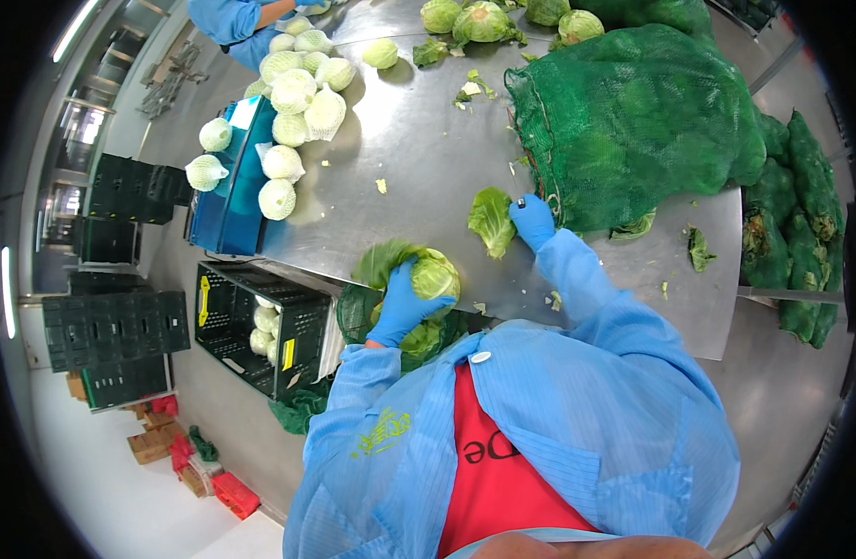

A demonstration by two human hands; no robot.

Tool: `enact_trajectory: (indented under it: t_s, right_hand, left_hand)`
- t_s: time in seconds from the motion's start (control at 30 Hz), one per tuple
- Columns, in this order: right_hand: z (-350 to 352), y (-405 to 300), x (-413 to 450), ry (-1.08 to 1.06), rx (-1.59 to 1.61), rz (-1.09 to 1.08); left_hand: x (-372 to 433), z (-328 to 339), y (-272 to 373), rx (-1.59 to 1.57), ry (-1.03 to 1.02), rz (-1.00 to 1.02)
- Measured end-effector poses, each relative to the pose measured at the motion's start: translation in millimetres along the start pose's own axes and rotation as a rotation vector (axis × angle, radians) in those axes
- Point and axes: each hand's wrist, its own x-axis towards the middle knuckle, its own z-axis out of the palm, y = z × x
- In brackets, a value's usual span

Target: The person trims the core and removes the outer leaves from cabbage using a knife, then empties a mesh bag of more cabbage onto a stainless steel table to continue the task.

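My left hand (405, 306), in a blue glove, grips a green cabbage (440, 274) at the table's near edge. A loosened outer leaf (384, 263) sticks out from the cabbage's left side. My right hand (534, 222), also gloved, is closed in a fist above the steel table (428, 178). A small dark object with a shiny end (521, 202) shows at its fingers; the rest of it is hidden. Just left of that fist is a loose cabbage leaf (491, 222). Below my left hand, green leaves (422, 340) lie in dark green netting.
A full green mesh sack (644, 126) occupies the table's right side. Net-wrapped cabbages (293, 91) crowd the left, by a blue machine (235, 185). A black crate (260, 325) holds several pale heads. Bare cabbages (480, 22) lie at the far edge. A co-worker's blue sleeve (225, 21) shows top left.
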Motion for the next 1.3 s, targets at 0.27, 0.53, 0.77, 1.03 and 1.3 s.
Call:
enact_trajectory:
  t_s: [0.27,0.53,0.77,1.03,1.3]
  right_hand:
    - [-8.4,-89.4,-81.4,-0.236,0.104,-0.312]
    - [19.3,-41.4,-84.3,-0.474,0.312,-0.124]
    - [-9.0,-34.3,-109.8,-0.477,0.128,-0.243]
    - [15.4,-52.5,-135.7,-0.399,-0.014,-0.337]
    - [27.0,-61.5,-133.2,-0.388,-0.117,-0.486]
  left_hand:
    - [-0.4,29.2,5.1,-0.205,0.156,-0.125]
    - [13.3,20.1,51.2,0.197,-0.179,-0.207]
    - [19.8,-5.5,-55.5,-0.089,0.040,-0.013]
    - [31.1,-15.5,-10.7,-0.019,-0.028,-0.087]
    - [30.8,-15.9,-19.5,-0.067,0.000,-0.130]
